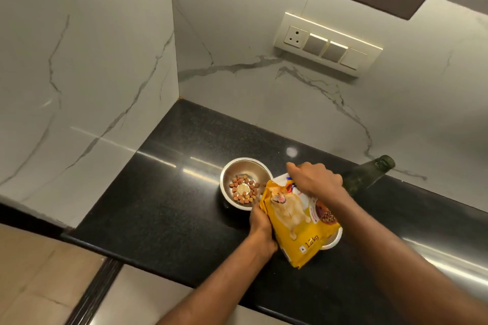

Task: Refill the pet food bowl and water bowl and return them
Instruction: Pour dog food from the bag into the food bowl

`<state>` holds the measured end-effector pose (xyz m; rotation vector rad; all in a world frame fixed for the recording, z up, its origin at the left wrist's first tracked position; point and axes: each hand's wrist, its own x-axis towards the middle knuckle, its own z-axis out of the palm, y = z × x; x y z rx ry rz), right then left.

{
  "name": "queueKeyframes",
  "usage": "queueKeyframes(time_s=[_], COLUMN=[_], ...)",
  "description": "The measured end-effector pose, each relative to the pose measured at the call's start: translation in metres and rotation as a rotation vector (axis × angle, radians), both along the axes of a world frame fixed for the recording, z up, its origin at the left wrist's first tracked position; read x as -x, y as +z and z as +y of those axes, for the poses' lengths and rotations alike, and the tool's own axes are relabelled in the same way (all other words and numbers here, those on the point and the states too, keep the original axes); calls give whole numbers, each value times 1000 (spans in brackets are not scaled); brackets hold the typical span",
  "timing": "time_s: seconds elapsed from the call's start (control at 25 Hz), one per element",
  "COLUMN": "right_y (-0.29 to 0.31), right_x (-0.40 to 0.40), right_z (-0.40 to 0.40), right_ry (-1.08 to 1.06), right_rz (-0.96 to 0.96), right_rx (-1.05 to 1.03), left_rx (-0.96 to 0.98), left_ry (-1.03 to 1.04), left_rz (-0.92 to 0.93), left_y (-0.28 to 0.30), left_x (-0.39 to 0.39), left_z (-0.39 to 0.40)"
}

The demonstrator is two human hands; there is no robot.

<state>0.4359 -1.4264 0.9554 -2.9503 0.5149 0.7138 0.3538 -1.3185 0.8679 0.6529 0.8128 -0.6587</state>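
two hands [264, 229] gripping one bag [298, 221], two bowls [247, 183], one bottle [367, 174]

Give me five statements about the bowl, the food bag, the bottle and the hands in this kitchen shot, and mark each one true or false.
1. The steel bowl holds some brown kibble. True.
2. The yellow food bag lies flat and untouched on the counter. False: both hands hold it, tipped toward the bowl.
3. The left hand grips the bag's side nearest the bowl. True.
4. The green glass bottle stands left of the bowl. False: it is to the right, behind the right hand.
5. The bowl is heaped to the rim. False: kibble covers only its bottom.
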Motion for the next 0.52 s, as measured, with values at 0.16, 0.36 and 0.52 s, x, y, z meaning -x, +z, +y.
queueKeyframes(time_s=[0.16, 0.36, 0.52], right_y=[2, 9, 15], right_x=[-14, -26, -34], right_z=[6, 12, 20], right_ry=[73, 107, 135], right_rz=[20, 20, 51], right_rx=[58, 77, 116], left_rx=[24, 62, 96], left_ry=[50, 114, 177], left_rz=[37, 70, 111], left_y=[-9, -7, -9], left_x=[-8, -15, -22], left_z=[-6, -9, -8])
